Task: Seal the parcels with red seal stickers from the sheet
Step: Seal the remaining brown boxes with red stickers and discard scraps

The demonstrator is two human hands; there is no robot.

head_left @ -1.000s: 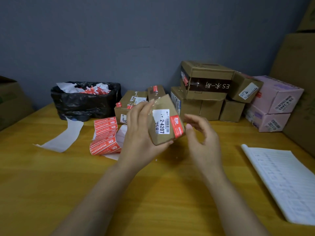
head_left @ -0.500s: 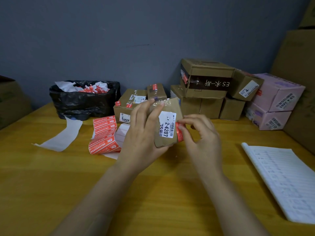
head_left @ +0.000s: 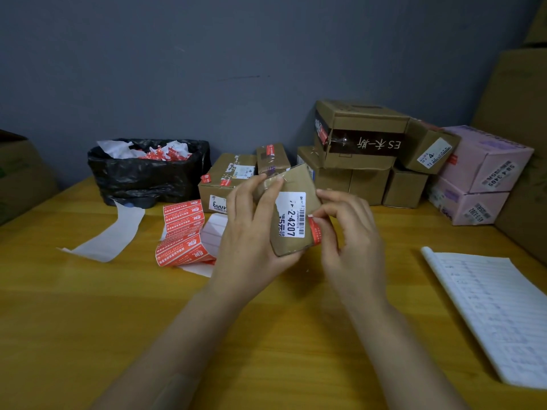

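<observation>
My left hand [head_left: 251, 229] grips a small brown parcel [head_left: 297, 180] above the wooden table [head_left: 88, 321]; its white barcode label reads 2-4207. A red seal sticker [head_left: 315, 230] sits on the parcel's right edge, folded over the corner. My right hand [head_left: 349, 232] presses on that sticker with thumb and fingertips. The folded sheet of red seal stickers [head_left: 182, 232] lies on the table just left of my left hand, with white backing paper under it.
A black bag-lined bin [head_left: 148, 173] with torn paper stands at the back left. Brown parcels [head_left: 361, 149] and pink boxes [head_left: 479, 176] are stacked against the wall. A lined notebook [head_left: 497, 315] lies at right. A backing strip [head_left: 109, 235] trails left.
The parcel has turned and moved slightly up and right in my left hand. My right hand closed in from apart onto the red sticker at the parcel's edge.
</observation>
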